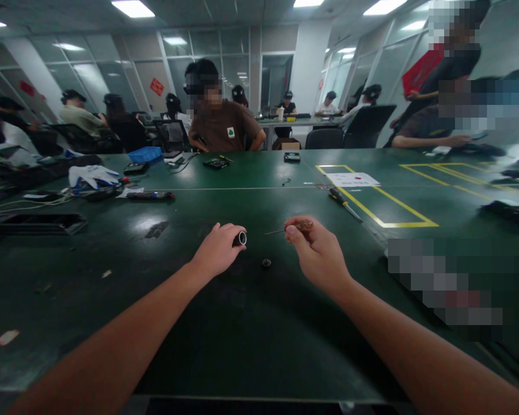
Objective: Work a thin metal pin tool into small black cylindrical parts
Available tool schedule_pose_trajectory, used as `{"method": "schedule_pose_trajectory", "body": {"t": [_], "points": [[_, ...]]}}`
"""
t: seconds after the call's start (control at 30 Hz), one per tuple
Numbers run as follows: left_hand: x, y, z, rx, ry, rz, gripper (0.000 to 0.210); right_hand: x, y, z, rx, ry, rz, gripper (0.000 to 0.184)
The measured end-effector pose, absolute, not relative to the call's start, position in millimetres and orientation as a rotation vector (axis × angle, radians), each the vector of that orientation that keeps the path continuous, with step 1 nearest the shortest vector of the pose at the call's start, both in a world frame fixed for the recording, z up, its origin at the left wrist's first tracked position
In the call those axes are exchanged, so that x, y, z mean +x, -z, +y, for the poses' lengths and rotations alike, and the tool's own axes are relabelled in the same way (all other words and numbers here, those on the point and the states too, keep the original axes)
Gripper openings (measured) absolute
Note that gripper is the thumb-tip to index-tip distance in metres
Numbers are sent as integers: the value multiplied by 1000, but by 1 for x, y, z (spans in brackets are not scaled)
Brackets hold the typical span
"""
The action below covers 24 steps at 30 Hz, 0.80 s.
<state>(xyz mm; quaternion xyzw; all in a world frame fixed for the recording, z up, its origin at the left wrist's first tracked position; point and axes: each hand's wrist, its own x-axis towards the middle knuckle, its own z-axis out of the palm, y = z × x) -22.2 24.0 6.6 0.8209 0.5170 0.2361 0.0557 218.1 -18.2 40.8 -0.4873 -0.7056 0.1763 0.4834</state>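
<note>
Facing each other in the head view, the left hand (216, 251) and the right hand (319, 249) are holding their pieces over the bench (207, 346), a gap showing between. The left fingers are wrapping round a dark cylinder (241, 238), its pale-rimmed open end facing right and near. The right fingers are pinching a screwdriver (304, 225) by its amber-brown handle; its thin shaft is pointing left, its long axis running roughly left to right, the tip stopping short of the rim without touching. A small dark round part (266, 263) is resting on the near side of that shaft, between the hands and closer to the left fingers, neither hand touching it. Beyond the right hand, a black-and-yellow screwdriver (345, 203) is lying on the far right.
</note>
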Motion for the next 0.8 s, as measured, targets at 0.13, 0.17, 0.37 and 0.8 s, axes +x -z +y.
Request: {"method": "schedule_pose_trajectory", "body": {"t": [0.13, 0.17, 0.37, 0.8], "points": [[-20, -5, 22, 2458, -613, 1519, 39, 221, -38, -14, -1194, -463, -1674, 23], [-18, -6, 20, 2460, -594, 1488, 36, 221, -38, -13, -1197, -469, -1663, 23], [4, -15, -1, 2581, -425, 1314, 29, 224, -40, -10, -1192, -512, -1613, 22], [43, -10, -4, 2839, -153, 1434, 25, 224, -38, -11, -1141, -545, -1598, 22]]}}
